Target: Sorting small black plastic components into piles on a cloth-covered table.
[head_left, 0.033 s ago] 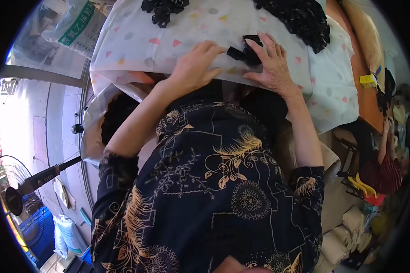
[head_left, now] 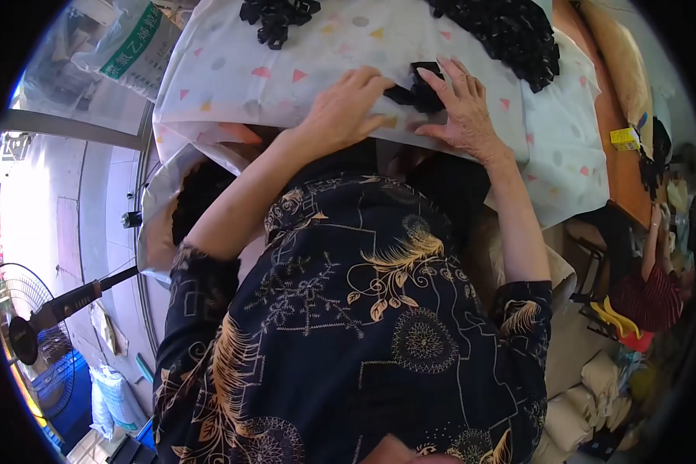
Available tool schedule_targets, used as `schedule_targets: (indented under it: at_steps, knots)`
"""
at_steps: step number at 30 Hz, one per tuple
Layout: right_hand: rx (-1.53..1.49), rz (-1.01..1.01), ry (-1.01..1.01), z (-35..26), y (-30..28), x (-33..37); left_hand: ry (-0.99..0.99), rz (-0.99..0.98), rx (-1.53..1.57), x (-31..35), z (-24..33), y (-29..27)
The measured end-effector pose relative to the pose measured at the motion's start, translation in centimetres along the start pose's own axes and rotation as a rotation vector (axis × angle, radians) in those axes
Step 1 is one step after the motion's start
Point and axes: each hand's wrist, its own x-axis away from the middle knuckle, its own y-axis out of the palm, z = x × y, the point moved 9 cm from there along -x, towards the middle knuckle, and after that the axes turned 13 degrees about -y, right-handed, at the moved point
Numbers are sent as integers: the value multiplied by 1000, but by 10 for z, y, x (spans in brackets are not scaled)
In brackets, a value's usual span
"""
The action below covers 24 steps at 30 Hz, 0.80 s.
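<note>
A small black piece (head_left: pixel 427 94), shiny and strap-like with a narrower end pointing left, lies on the patterned tablecloth (head_left: pixel 232 73) near the table's front edge. My right hand (head_left: pixel 465 116) rests over its right side, fingers spread and thumb apart. The index fingertip touches the piece. My left hand (head_left: pixel 340 112) is at its left, thumb apart from bent fingers, fingertips at the narrow end. Whether they touch it, I cannot tell. Further back lie a small heap of black pieces (head_left: pixel 274 22) and a larger heap (head_left: pixel 506 39) to the right.
A brown surface with a small yellow box (head_left: pixel 625 139) lies at the right. Beyond it sits another person in a striped red top (head_left: pixel 648 298). A fan (head_left: pixel 35 332) stands at the left, and a white sack (head_left: pixel 127 46) is at the far left.
My left hand has shifted slightly right, its fingertips now at the narrow end of the black piece. That end is now partly covered. My right hand has barely moved.
</note>
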Motion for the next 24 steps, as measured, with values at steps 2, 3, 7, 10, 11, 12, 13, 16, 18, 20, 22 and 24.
schedule_targets:
  at_steps: [2, 3, 7, 10, 11, 12, 13, 16, 18, 20, 22, 24]
  knots:
    - [11, -45, 0, 16, 11, 1, 15, -70, -49, -17, 4, 30]
    - [-42, -110, -36, 19, 20, -2, 22, -142, -94, -20, 3, 44]
    - [-190, -213, -75, 28, 41, -15, 45, -140, -165, -22, -3, 57]
    - [-113, -64, -81, 32, 37, -18, -64, -103, -148, -26, -6, 53]
    - [-117, -64, -82, 31, 40, -18, -183, -72, -29, -29, -15, 50]
    - [-104, 42, -79, 31, 33, -17, -300, -40, 92, -30, -24, 50]
    - [-92, 146, -76, 30, 26, -16, -306, -40, 93, -32, -24, 54]
    - [-102, 174, 60, 36, 24, -18, -421, 67, 389, -44, -35, 57]
    - [-131, 238, 70, 45, 27, -16, -858, -71, 1168, -43, -55, 96]
    - [-498, 411, 339, 78, 39, -3, -887, -93, 1180, -46, -47, 111]
    - [-587, 431, 277, 41, 50, -28, -890, -89, 1554, -41, -47, 123]
    - [-648, 455, 247, 12, 42, -47, -1000, 4, 1743, -19, -39, 78]
